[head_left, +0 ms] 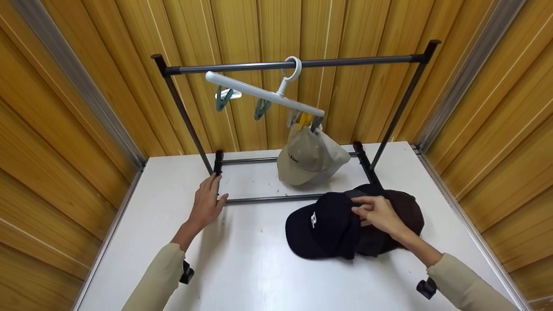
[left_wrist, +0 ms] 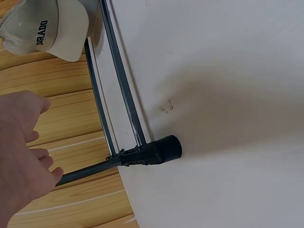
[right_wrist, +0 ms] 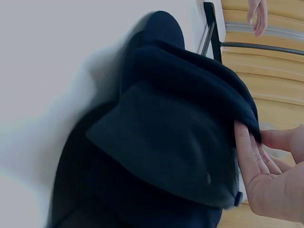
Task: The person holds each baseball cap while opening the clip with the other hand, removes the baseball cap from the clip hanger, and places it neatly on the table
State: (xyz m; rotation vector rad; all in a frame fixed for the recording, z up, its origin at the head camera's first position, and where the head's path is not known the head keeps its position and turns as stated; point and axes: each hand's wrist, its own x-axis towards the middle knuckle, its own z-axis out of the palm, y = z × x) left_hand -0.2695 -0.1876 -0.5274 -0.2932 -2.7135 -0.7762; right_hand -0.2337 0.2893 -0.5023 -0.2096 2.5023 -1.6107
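Left hand (head_left: 207, 205): resting with relaxed, straight fingers by the rack's (head_left: 276, 65) near-left foot.
Right hand (head_left: 380, 214): pinching the navy cap's (head_left: 324, 229) crown.
Navy cap: lying near-right on the white table (head_left: 242, 272).
Beige cap (head_left: 309, 157): hanging clipped to the white hanger (head_left: 263, 93).

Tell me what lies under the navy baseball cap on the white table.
Under the navy baseball cap lies a dark brown cap, its right part showing. The right hand grips the navy cap's crown. How far the brown cap reaches beneath is covered.
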